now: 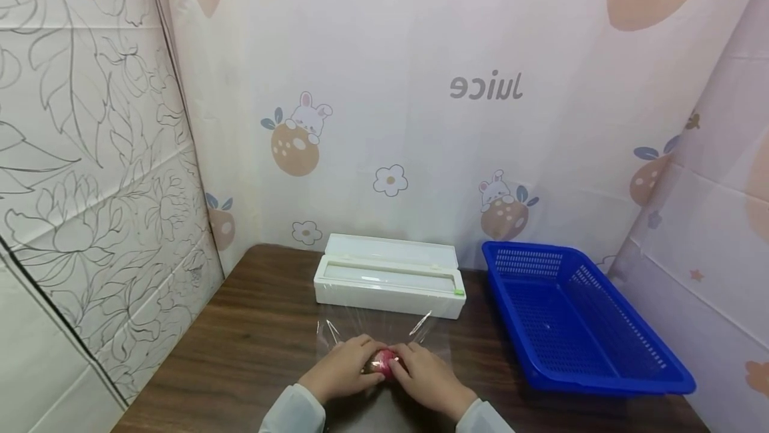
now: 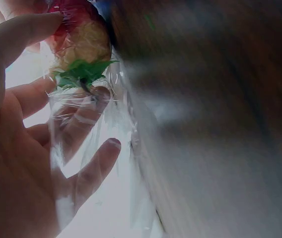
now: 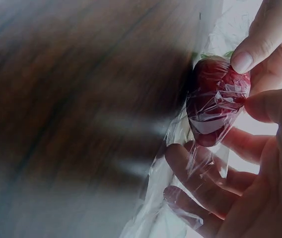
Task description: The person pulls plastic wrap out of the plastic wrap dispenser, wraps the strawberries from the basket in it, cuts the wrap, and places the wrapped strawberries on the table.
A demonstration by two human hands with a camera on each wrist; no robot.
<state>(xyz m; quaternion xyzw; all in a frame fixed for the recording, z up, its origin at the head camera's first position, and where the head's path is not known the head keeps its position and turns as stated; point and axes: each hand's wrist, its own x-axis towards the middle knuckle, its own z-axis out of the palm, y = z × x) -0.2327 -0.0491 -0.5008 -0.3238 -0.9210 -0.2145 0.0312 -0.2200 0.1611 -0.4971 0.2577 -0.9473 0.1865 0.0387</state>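
Observation:
A red strawberry (image 1: 384,363) with a pale top and green leaves (image 2: 81,74) lies low over the table, between both hands. Clear cling film (image 3: 219,101) is wrapped tightly round it, creased, with loose film trailing at its ends. My left hand (image 1: 347,367) holds the leafy end, thumb on the near side and fingers behind. From the other side my right hand (image 1: 429,375) grips the tip end with thumb and fingers. More film (image 1: 384,326) stretches flat from the hands back to a white cling film dispenser (image 1: 387,301), its lid raised.
To the right stands a blue plastic basket (image 1: 521,346) with perforated sides. A green slider (image 1: 459,292) sits at the dispenser's right end. The dark wooden table (image 1: 240,339) meets patterned curtains (image 1: 384,119) at the back and sides.

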